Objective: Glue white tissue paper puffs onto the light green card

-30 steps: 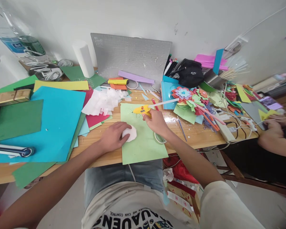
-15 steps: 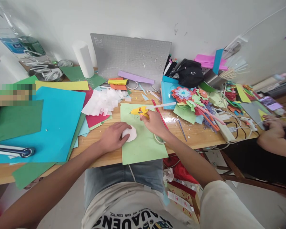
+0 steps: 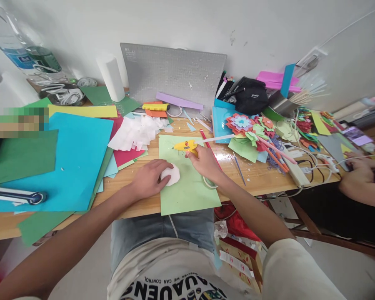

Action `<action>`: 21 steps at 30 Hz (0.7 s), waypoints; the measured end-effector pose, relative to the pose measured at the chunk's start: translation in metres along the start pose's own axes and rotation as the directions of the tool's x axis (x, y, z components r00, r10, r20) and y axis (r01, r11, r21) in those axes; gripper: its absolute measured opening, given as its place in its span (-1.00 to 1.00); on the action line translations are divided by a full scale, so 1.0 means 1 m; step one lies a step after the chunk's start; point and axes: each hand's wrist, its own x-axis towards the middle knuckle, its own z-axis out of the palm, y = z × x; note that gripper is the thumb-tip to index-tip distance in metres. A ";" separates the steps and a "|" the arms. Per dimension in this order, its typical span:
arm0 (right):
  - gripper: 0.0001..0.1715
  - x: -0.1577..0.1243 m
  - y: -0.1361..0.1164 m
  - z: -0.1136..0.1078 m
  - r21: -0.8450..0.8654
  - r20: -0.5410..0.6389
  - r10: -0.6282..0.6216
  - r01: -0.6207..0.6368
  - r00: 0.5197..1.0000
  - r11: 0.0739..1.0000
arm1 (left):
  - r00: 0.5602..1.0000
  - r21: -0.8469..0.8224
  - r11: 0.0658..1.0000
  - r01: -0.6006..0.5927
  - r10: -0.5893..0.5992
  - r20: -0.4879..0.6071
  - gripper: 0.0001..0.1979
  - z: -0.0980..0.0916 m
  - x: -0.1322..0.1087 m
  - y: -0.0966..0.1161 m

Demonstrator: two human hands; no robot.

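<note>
In the head view my right hand is wrapped round a yellow hot glue gun, whose nozzle points left above a light green paper sheet. A long whitish glue stick sticks out of its back. My left hand grips the left side of a white rounded paper piece, with the thumb and fingers curled about its edge. That piece rests on the green sheet, below the glue gun. Partly under my right wrist lies a roll of tape.
White paper pieces are heaped behind my left hand. Blue sheets and a stapler lie left. Paper flowers, a power strip and cables stand right. Another person's arm rests at the far right.
The glue gun in my right hand has shifted slightly to the right. My left hand stays on the white paper piece. The whole view has moved a little.
</note>
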 end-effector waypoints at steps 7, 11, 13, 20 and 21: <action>-0.68 0.001 0.008 0.002 -0.103 -0.041 0.019 -0.023 0.999 0.994 | 1.000 0.007 1.000 -0.001 0.001 0.003 -0.72 0.000 0.000 -0.001; -0.70 0.001 0.010 0.001 -0.046 -0.018 -0.001 0.000 1.000 0.999 | 1.000 0.004 1.000 -0.009 0.009 -0.006 -0.72 0.000 0.000 -0.001; -0.71 0.001 0.011 0.002 -0.054 -0.026 0.002 -0.004 1.000 0.999 | 1.000 0.003 1.000 -0.009 0.009 -0.007 -0.72 0.000 0.000 -0.001; -0.69 -0.002 0.016 0.004 0.023 -0.092 0.023 -0.021 0.996 1.000 | 1.000 -0.002 1.000 -0.010 0.010 -0.002 -0.71 0.001 -0.001 -0.003; -0.69 -0.002 0.017 0.003 0.063 -0.081 0.033 -0.028 0.996 0.998 | 1.000 -0.001 1.000 -0.011 0.011 -0.002 -0.71 0.000 -0.001 -0.002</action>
